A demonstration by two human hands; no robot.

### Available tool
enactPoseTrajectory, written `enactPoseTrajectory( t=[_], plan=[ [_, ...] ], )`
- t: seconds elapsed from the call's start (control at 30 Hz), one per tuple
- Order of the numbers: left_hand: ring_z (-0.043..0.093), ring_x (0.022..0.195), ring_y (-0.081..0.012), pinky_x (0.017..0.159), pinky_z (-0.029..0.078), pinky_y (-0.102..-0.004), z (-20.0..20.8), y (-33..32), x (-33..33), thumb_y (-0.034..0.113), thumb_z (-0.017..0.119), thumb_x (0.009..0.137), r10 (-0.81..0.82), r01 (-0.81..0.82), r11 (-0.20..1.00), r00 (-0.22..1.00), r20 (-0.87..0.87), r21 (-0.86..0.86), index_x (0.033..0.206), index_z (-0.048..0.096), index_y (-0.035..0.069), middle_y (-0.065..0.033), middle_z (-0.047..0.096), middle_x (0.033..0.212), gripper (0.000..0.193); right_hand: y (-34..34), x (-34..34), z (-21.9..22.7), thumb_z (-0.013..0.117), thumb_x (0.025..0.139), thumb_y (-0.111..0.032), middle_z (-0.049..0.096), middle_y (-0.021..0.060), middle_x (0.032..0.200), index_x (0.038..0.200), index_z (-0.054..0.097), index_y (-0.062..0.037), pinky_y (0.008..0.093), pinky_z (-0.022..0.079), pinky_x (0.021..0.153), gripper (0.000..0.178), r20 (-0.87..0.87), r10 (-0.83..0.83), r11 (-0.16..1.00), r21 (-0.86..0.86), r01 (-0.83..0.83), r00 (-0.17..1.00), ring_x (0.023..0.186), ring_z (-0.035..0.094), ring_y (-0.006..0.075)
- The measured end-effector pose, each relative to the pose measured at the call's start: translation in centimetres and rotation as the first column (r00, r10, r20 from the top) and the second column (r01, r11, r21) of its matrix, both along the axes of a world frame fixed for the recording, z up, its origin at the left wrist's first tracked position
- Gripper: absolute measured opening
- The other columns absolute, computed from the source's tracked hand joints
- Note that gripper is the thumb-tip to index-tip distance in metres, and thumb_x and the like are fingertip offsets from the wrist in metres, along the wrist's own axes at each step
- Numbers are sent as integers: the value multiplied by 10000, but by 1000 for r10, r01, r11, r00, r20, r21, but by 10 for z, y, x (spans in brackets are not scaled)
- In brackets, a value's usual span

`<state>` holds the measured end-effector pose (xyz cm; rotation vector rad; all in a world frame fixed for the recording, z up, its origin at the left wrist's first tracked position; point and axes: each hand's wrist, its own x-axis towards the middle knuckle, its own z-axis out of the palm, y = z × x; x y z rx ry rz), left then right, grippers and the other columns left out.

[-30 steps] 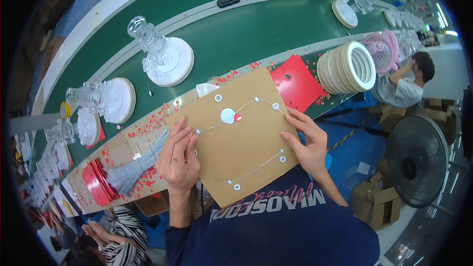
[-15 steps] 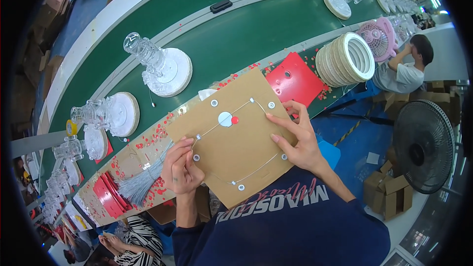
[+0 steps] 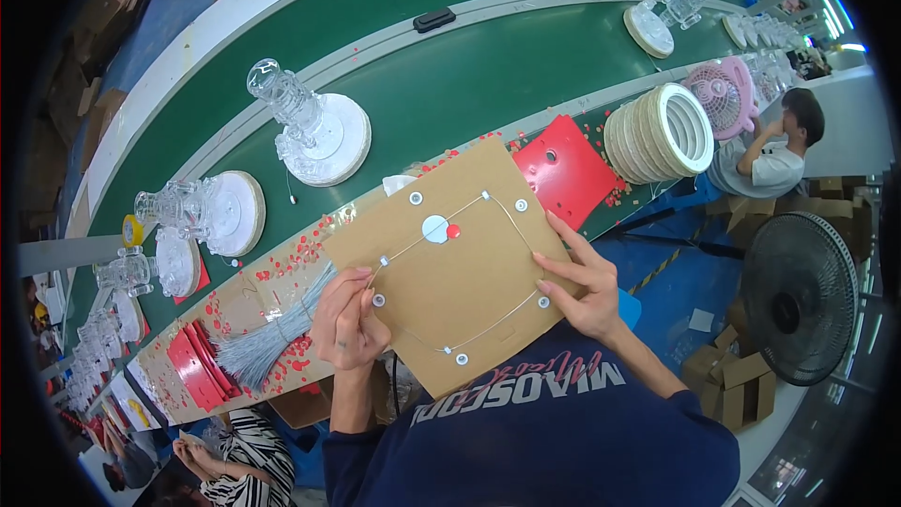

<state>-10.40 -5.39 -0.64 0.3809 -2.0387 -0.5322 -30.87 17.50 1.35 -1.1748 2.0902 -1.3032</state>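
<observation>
A brown cardboard sheet (image 3: 469, 282) lies tilted in front of me. Thin pale wire (image 3: 511, 318) runs round its face through small white clips (image 3: 485, 195), with several white round fittings (image 3: 416, 198) near the edges. A pale round spot (image 3: 435, 229) and a red dot (image 3: 454, 231) show on it. My left hand (image 3: 352, 324) is closed at the sheet's left edge, fingertips pinching the wire beside a clip. My right hand (image 3: 584, 286) has forefinger and thumb at the wire's right bend, gripping it; the other fingers curl by the sheet's edge.
Left of the sheet lie a bundle of silvery wires (image 3: 267, 349) and red sheets (image 3: 199, 366). Beyond it are a red plate (image 3: 565, 169), stacked white rings (image 3: 660, 133) and a pink fan (image 3: 723, 97). Clear plastic assemblies (image 3: 324, 141) stand on the green belt (image 3: 422, 80). A black fan (image 3: 801, 286) stands right.
My right hand has moved down along the wire, toward me, from near the upper right clip. My left hand keeps its pinch. The whole view has shifted slightly.
</observation>
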Motion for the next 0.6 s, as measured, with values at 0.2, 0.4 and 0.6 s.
enactPoseTrajectory(
  t=[0.2,0.4,0.6],
  plan=[
    [721,770,-362,663,622,-425,2,-3,-1,-92,652,903,-9,10,999,1000,17,-53,887,585,-98,-228,696,853,70,-14,-21,21,749,746,21,491,279,1510,1137,770,-13,424,451,1102,393,-76,78,996,58,-74,994,1364,541,401],
    [733,853,-384,751,630,-432,18,5,8,-41,702,877,-71,99,974,987,143,-202,935,646,-76,-188,714,913,87,-128,-40,34,845,770,-305,459,171,1560,1390,637,-178,530,389,1119,666,-584,465,856,107,-505,665,1412,471,381],
    [664,965,-358,819,554,-455,57,38,23,75,731,848,106,-109,994,981,160,14,1149,660,-49,-187,689,1059,333,-167,-26,2,711,869,-553,444,163,1558,1448,574,-243,492,478,897,671,-581,647,740,319,-593,494,1218,562,340]
  ],
)
